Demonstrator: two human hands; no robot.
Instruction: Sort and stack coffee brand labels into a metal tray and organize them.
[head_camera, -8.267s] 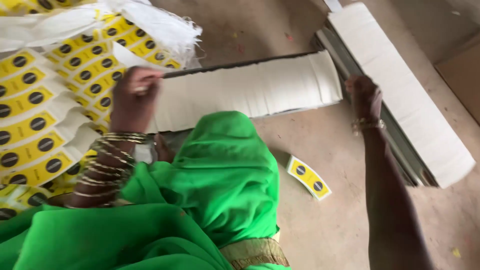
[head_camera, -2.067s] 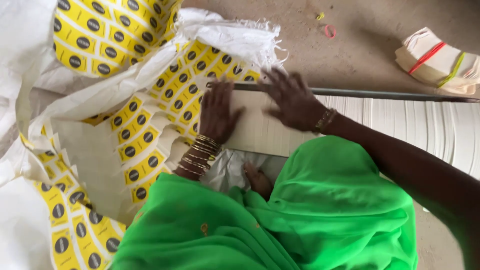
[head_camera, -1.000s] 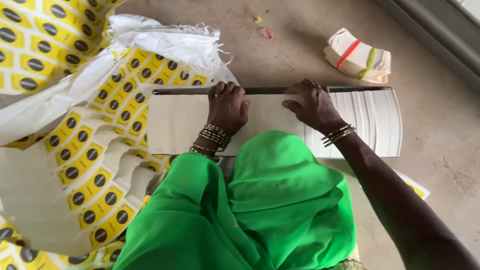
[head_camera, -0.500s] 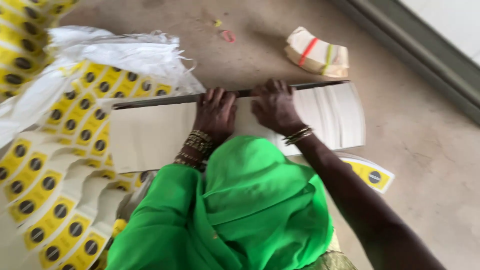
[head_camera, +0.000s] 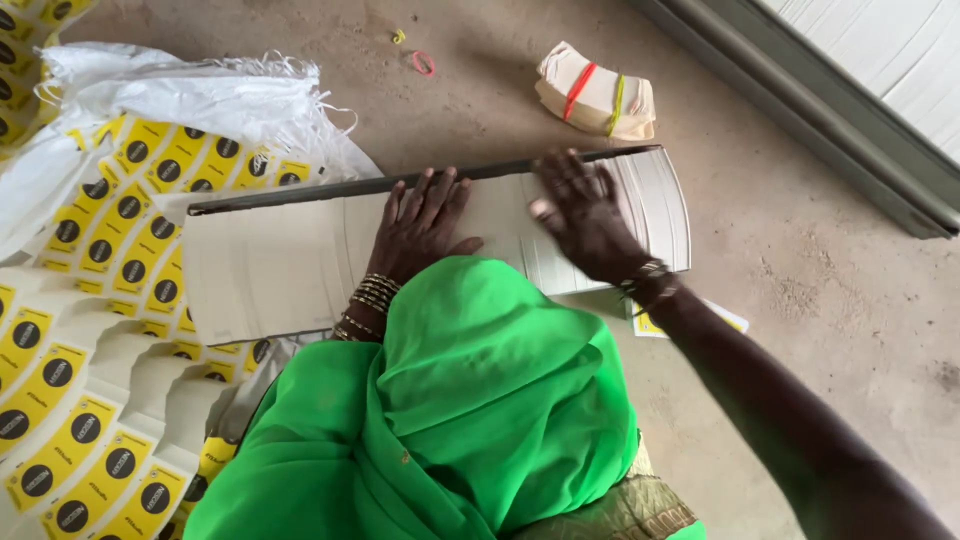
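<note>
soft even daylight, faint shadows, no glare, slight motion blur, mild wide-angle edge distortion

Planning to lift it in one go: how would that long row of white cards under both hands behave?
The row of white cards looks loose and unbanded, so it would probably sag and spill. Its right end already fans out, suggesting the cards slide easily.

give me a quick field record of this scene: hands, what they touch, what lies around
left hand: left hand flat, palm down on the long fanned row of white paper cards
right hand: right hand pressed on the same row, near its right end
edge: dark straight metal strip along the row's far side
left of row: yellow labels with black circles on a white woven sack
beyond row: banded cream paper bundle on the concrete floor
</note>
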